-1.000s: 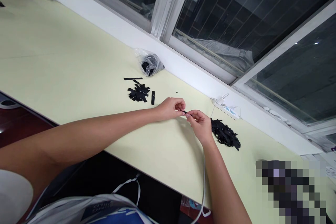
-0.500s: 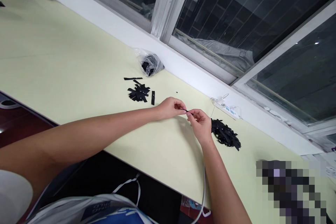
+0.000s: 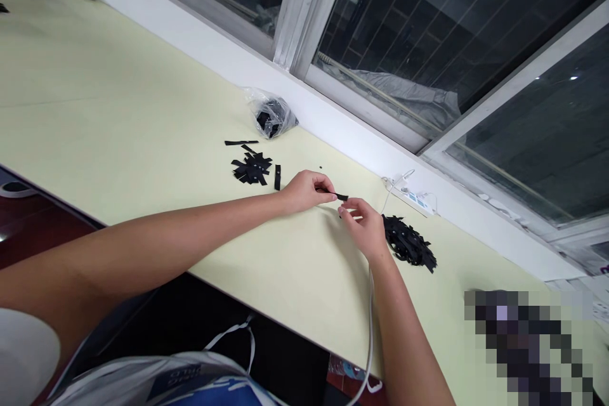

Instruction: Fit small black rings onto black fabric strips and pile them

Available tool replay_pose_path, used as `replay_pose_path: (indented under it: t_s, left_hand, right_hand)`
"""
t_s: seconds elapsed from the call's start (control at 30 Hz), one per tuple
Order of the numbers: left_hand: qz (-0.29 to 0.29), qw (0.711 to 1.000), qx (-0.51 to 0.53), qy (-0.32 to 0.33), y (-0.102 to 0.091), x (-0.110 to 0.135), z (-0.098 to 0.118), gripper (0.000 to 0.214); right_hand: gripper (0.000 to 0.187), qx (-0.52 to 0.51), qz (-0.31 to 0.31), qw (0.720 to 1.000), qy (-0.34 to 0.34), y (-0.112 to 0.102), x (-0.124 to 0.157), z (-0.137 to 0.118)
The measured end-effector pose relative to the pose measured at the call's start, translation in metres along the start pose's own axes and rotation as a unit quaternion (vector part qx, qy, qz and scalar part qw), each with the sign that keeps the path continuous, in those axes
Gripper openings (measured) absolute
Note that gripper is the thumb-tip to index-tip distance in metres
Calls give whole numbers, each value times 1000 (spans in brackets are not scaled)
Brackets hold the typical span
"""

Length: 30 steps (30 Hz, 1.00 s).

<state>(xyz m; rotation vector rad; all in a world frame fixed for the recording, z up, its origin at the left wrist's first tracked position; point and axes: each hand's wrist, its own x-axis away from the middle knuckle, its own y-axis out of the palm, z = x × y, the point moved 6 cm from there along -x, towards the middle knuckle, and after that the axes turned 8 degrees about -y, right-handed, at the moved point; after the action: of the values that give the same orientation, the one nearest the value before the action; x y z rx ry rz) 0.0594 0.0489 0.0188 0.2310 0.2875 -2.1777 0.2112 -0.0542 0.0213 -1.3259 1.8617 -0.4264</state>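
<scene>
Strip (image 3: 340, 196) of black material is pinched firmly between the thumb and fingers of the left hand (image 3: 307, 191), raised over the tabletop (image 3: 143, 108) between its near and far edges. The free end juts toward the right hand (image 3: 364, 225), whose thumb and fingers curl just beside it; whether they grip anything I cannot tell, though a small dark spot (image 3: 340, 216) shows at the thumb tip. The step in hand looks like fingertip handling of this single strip, and the next move seems to call for a steady left pinch and exact placing of the right fingertips. Leftward along the tabletop lie a lone strip (image 3: 277, 177) and a smaller pile (image 3: 252, 168); just past the right hand, a larger pile (image 3: 410, 242). Near the far edge sit a part-filled clear bag (image 3: 275, 116) and a power strip (image 3: 419, 201)
</scene>
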Motion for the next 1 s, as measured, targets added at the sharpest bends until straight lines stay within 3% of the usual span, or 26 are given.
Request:
replay_pose_path:
  t_s: [0.1,0.2,0.57,1.0]
  left_hand:
    - [11,1000,-24,1,-3,-1,0,13]
    - [7,999,-43,3,-4,-1,0,12]
    - [-3,997,-72,10,-2,1,1,9]
    - [-18,998,-67,4,0,1,-4,8]
  right_hand:
    - [20,142,-87,986,-7,1,2,9]
    - [17,165,-123,979,4,4,3,14]
    - [18,160,-120,980,-16,8,1,14]
    - [15,138,-130,981,39,4,3,15]
